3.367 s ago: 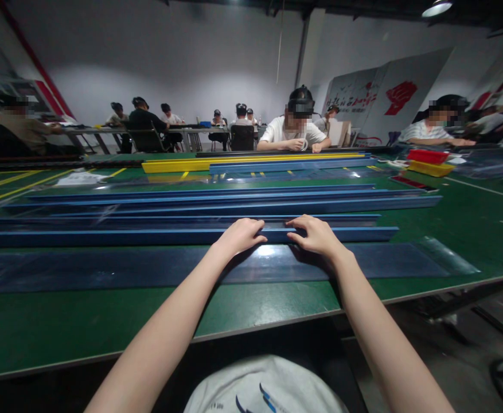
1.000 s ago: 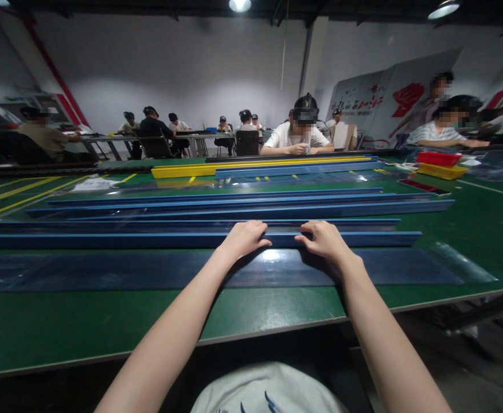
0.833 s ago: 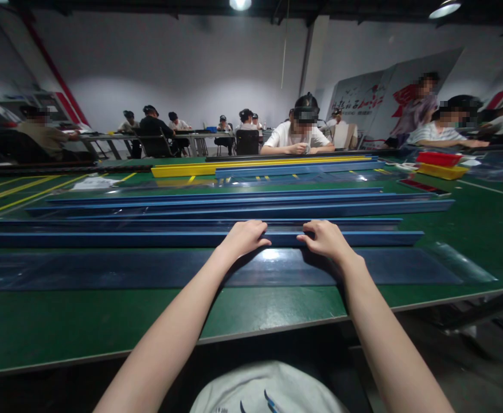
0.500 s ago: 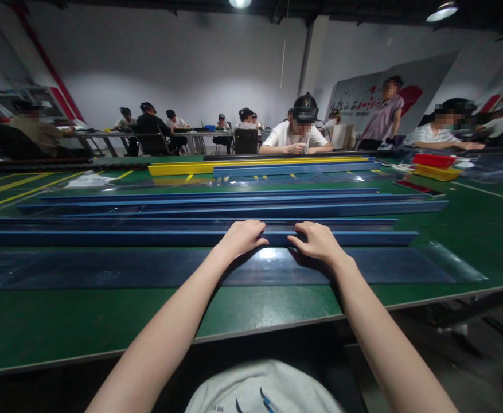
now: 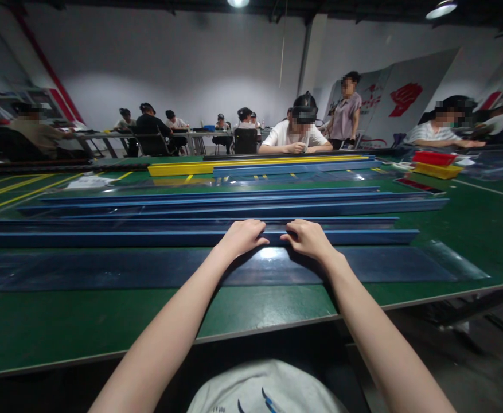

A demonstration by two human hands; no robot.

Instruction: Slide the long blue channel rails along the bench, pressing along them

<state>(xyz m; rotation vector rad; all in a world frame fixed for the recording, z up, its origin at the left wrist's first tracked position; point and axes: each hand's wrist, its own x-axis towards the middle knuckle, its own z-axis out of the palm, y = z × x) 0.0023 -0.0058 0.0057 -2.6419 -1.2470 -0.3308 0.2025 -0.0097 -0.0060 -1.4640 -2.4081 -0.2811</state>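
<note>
Clock face centred on the gap between two bare hands, twelve pointing away from the wearer. At nine, close to centre, left hand (image 5: 241, 236), part-closed, fingers curled over the top of a long, straight, blue plastic strip (image 5: 371, 236) and thumb along its near face. At three, right hand (image 5: 310, 238) in a matching half-curled shape on the same strip, thumb pointing inward, small opening between thumb and forefinger. Firm pinch or light touch, for either hand: impossible to tell.

Strip standing on edge across the centre, running out of view at nine and ending at three. Just behind at twelve, a parallel blue raised edge (image 5: 363, 222); same piece or separate, unclear. At six, just nearer, a flat, dark-blue, see-through sheet (image 5: 148, 269), on a glossy green table (image 5: 83, 321).

Farther toward twelve, several more long blue strips (image 5: 406, 206), then a bright yellow strip (image 5: 178, 170) beside a paler blue strip (image 5: 277, 170). At two, a red plastic tray (image 5: 434, 158) on a yellow plastic tray (image 5: 438, 171). Between nine and ten, a crumpled whitish sheet (image 5: 90, 180).

Beyond, at twelve, a seated person in white (image 5: 277, 137), leaning over the table; at one, a standing person in pale purple (image 5: 346, 115).
</note>
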